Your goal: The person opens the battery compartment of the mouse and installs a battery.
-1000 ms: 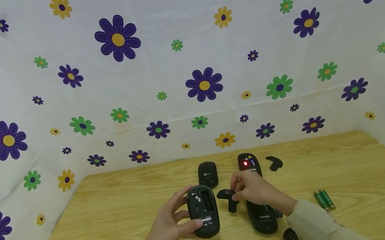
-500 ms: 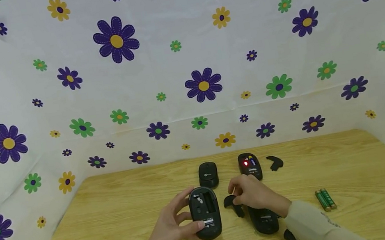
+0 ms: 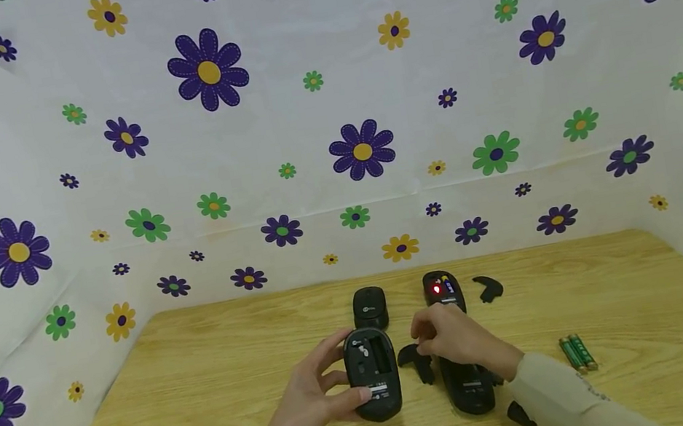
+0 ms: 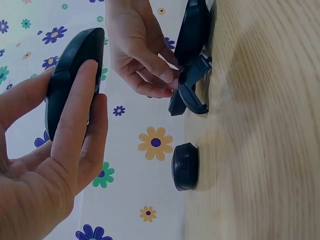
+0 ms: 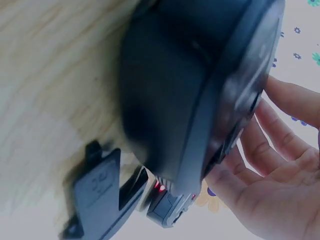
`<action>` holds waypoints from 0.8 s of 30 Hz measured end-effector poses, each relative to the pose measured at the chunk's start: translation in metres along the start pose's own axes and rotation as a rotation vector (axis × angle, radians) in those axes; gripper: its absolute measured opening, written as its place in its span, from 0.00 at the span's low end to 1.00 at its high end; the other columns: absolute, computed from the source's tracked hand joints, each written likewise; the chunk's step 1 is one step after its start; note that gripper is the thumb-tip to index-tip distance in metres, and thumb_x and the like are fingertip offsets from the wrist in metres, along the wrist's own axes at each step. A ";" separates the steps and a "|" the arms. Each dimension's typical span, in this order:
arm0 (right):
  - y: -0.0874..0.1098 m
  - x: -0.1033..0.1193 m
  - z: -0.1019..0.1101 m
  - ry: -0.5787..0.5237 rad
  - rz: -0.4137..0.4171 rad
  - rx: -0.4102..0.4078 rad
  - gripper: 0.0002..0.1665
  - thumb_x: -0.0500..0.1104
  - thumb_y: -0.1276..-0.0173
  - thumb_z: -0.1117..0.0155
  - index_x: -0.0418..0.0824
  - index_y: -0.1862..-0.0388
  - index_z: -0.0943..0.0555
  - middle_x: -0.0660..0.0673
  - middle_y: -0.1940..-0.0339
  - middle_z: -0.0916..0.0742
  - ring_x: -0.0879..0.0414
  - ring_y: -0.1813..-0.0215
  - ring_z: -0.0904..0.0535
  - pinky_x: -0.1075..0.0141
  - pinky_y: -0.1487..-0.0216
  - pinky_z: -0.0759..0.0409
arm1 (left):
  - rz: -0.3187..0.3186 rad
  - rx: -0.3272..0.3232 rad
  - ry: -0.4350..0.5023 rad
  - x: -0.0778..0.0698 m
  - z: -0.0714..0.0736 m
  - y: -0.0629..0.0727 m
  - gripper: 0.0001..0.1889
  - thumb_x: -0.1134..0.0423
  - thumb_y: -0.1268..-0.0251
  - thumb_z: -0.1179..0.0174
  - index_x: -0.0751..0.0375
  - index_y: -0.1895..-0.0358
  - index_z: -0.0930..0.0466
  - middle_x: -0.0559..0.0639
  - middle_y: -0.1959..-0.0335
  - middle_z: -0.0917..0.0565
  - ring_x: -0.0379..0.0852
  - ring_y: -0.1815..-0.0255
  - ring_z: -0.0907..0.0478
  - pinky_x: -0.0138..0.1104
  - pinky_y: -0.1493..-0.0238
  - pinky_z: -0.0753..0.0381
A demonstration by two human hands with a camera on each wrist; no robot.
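Note:
My left hand (image 3: 315, 390) grips a black computer mouse (image 3: 374, 377) above the table, its underside toward me and the battery slot uncovered. The thumb lies across the label. Just to the right, my right hand (image 3: 455, 336) pinches one edge of a black battery cover (image 3: 416, 364), which is tilted low over the tabletop, as the left wrist view shows best on this cover (image 4: 194, 85). Below the right hand lies another mouse (image 3: 473, 392), bottom up; it fills much of the right wrist view and hides the fingertips there.
On the wooden table (image 3: 224, 356), a mouse with a glowing red light (image 3: 443, 290) lies bottom up and an upright mouse (image 3: 369, 308) sits behind the held one. Loose covers lie at the back (image 3: 490, 288) and front (image 3: 521, 416). Two green batteries (image 3: 577, 353) are at the right.
The battery cover in my right hand has come down toward the table and turned, its stem now slanting. My left hand has shifted slightly right with the mouse.

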State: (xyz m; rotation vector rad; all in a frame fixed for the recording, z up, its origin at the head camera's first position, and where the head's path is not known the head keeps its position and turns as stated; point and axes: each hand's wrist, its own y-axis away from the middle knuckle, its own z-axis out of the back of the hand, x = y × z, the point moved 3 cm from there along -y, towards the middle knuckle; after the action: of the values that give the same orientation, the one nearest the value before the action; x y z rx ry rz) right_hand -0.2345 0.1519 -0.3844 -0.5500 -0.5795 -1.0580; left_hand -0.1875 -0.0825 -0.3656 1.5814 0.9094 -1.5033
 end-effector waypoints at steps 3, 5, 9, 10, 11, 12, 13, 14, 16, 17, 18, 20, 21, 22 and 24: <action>0.000 0.000 0.005 0.005 -0.007 -0.014 0.05 0.27 0.39 0.30 0.32 0.63 0.16 0.50 0.70 0.15 0.58 0.67 0.21 0.64 0.64 0.16 | -0.007 0.013 0.004 -0.002 -0.003 -0.003 0.43 0.77 0.42 0.32 0.58 0.22 0.38 0.65 0.35 0.29 0.52 0.54 0.19 0.51 0.61 0.10; 0.000 -0.001 0.009 0.003 -0.024 -0.027 0.06 0.27 0.39 0.30 0.32 0.63 0.16 0.49 0.69 0.16 0.57 0.66 0.21 0.63 0.62 0.16 | -0.010 0.019 0.003 -0.003 -0.006 -0.004 0.43 0.76 0.42 0.32 0.58 0.22 0.38 0.65 0.34 0.29 0.52 0.54 0.19 0.50 0.61 0.10; 0.002 -0.003 0.018 -0.011 -0.053 -0.042 0.07 0.28 0.39 0.30 0.32 0.61 0.15 0.48 0.67 0.15 0.55 0.64 0.20 0.58 0.59 0.14 | -0.010 0.027 0.003 -0.003 -0.012 -0.007 0.43 0.77 0.42 0.32 0.58 0.22 0.38 0.65 0.34 0.30 0.52 0.54 0.18 0.50 0.61 0.10; 0.002 -0.004 0.020 -0.012 -0.056 -0.045 0.07 0.28 0.39 0.29 0.31 0.61 0.15 0.48 0.66 0.15 0.54 0.63 0.19 0.57 0.59 0.14 | -0.010 0.028 0.001 -0.003 -0.014 -0.008 0.43 0.77 0.43 0.32 0.58 0.22 0.38 0.65 0.34 0.30 0.52 0.54 0.18 0.50 0.61 0.10; 0.003 -0.004 0.022 -0.012 -0.058 -0.049 0.07 0.29 0.39 0.29 0.31 0.61 0.15 0.47 0.66 0.14 0.54 0.63 0.19 0.56 0.58 0.14 | -0.010 0.030 0.002 -0.003 -0.015 -0.008 0.43 0.77 0.43 0.32 0.58 0.22 0.38 0.65 0.33 0.30 0.52 0.54 0.18 0.50 0.62 0.10; 0.004 -0.005 0.024 -0.013 -0.060 -0.054 0.07 0.29 0.39 0.29 0.32 0.61 0.15 0.47 0.65 0.14 0.54 0.62 0.19 0.56 0.58 0.14 | -0.011 0.034 0.002 -0.003 -0.017 -0.009 0.43 0.78 0.43 0.32 0.58 0.22 0.38 0.65 0.33 0.30 0.52 0.54 0.18 0.49 0.62 0.10; 0.006 -0.006 0.026 -0.015 -0.062 -0.057 0.07 0.30 0.39 0.29 0.32 0.61 0.15 0.47 0.65 0.14 0.54 0.62 0.19 0.55 0.58 0.14 | -0.011 0.038 0.003 -0.003 -0.019 -0.010 0.43 0.78 0.43 0.32 0.58 0.22 0.38 0.65 0.33 0.30 0.52 0.54 0.18 0.50 0.62 0.10; 0.007 -0.006 0.028 -0.015 -0.063 -0.061 0.07 0.30 0.39 0.29 0.32 0.61 0.15 0.47 0.65 0.14 0.53 0.62 0.18 0.55 0.58 0.14 | -0.012 0.041 0.005 -0.003 -0.020 -0.010 0.43 0.78 0.43 0.32 0.58 0.22 0.38 0.65 0.33 0.30 0.52 0.54 0.18 0.49 0.62 0.10; 0.010 -0.007 0.033 -0.013 -0.059 -0.071 0.07 0.30 0.39 0.29 0.32 0.62 0.16 0.47 0.66 0.14 0.53 0.62 0.18 0.55 0.58 0.14 | -0.016 0.047 0.005 -0.003 -0.024 -0.012 0.43 0.78 0.44 0.33 0.57 0.23 0.37 0.65 0.33 0.29 0.51 0.55 0.18 0.49 0.62 0.10; 0.011 -0.008 0.035 -0.009 -0.059 -0.076 0.06 0.30 0.39 0.29 0.32 0.62 0.16 0.47 0.66 0.14 0.53 0.63 0.19 0.55 0.59 0.14 | -0.018 0.049 0.009 -0.003 -0.025 -0.013 0.43 0.78 0.44 0.33 0.57 0.23 0.37 0.65 0.34 0.29 0.51 0.55 0.18 0.49 0.62 0.10; 0.012 -0.009 0.037 -0.007 -0.063 -0.079 0.06 0.31 0.38 0.29 0.32 0.62 0.16 0.47 0.66 0.14 0.53 0.63 0.19 0.55 0.59 0.14 | -0.021 0.053 0.011 -0.003 -0.027 -0.013 0.43 0.78 0.44 0.33 0.58 0.23 0.37 0.65 0.34 0.29 0.51 0.55 0.18 0.49 0.62 0.10; 0.015 -0.010 0.042 0.001 -0.069 -0.085 0.06 0.31 0.37 0.29 0.32 0.62 0.16 0.48 0.66 0.14 0.53 0.63 0.19 0.55 0.60 0.14 | -0.024 0.058 0.019 -0.003 -0.029 -0.015 0.43 0.78 0.45 0.33 0.58 0.23 0.36 0.65 0.35 0.29 0.51 0.55 0.18 0.49 0.62 0.10; 0.016 -0.011 0.044 0.008 -0.070 -0.091 0.06 0.31 0.37 0.29 0.32 0.62 0.16 0.47 0.66 0.14 0.52 0.63 0.19 0.54 0.60 0.14 | -0.025 0.061 0.023 -0.003 -0.030 -0.015 0.43 0.79 0.45 0.33 0.58 0.23 0.36 0.65 0.35 0.28 0.51 0.55 0.18 0.49 0.62 0.10; 0.017 -0.012 0.046 0.015 -0.075 -0.093 0.07 0.31 0.37 0.28 0.32 0.61 0.16 0.47 0.66 0.14 0.52 0.63 0.19 0.54 0.60 0.14 | -0.025 0.065 0.028 -0.003 -0.031 -0.016 0.42 0.79 0.44 0.33 0.58 0.24 0.36 0.65 0.35 0.28 0.51 0.55 0.18 0.49 0.62 0.10; 0.019 -0.014 0.050 0.016 -0.094 -0.096 0.07 0.31 0.37 0.28 0.31 0.60 0.16 0.47 0.65 0.14 0.51 0.62 0.19 0.54 0.59 0.14 | -0.023 0.068 0.031 -0.003 -0.033 -0.017 0.42 0.79 0.44 0.33 0.58 0.24 0.35 0.64 0.36 0.28 0.52 0.54 0.18 0.49 0.62 0.10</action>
State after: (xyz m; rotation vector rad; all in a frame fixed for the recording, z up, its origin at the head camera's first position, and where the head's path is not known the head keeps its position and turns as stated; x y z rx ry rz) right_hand -0.2311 0.2018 -0.3605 -0.6022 -0.5471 -1.1829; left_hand -0.1878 -0.0451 -0.3627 1.6528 0.9052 -1.5440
